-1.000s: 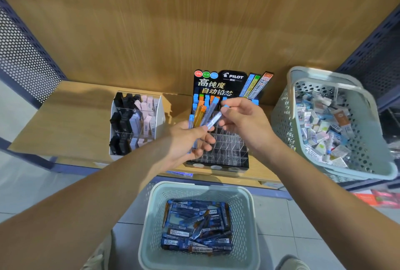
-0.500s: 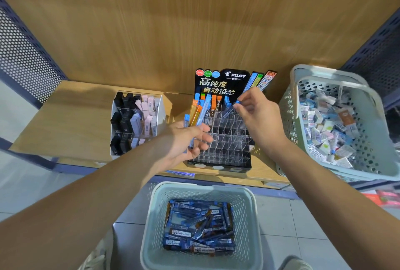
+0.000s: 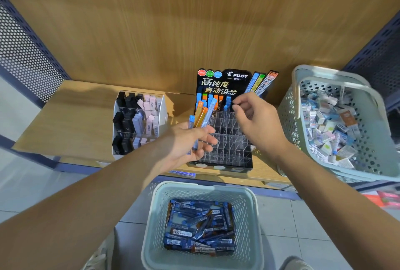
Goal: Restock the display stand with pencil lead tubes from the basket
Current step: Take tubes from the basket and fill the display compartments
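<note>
The black display stand with a clear grid of slots point(image 3: 218, 167) carries a header reading "PILOT" and 高纯度 自动铅芯; the print on its coloured dots is too small to read. The left hand point(image 3: 186, 142) grips a fanned bundle of blue- and orange-capped lead tubes point(image 3: 203, 116) in front of the stand. The right hand point(image 3: 255, 122) hovers over the back rows with its fingers curled, thumb and forefinger close beside a blue-capped tube point(image 3: 225, 108) standing in a slot; whether they touch it is unclear. More tubes point(image 3: 199, 226), labels illegible, lie in a pale green perforated plastic basket point(image 3: 203, 188) on the grey tiled floor point(image 3: 281, 215). The stand sits on a wooden shelf point(image 3: 75, 118).
</note>
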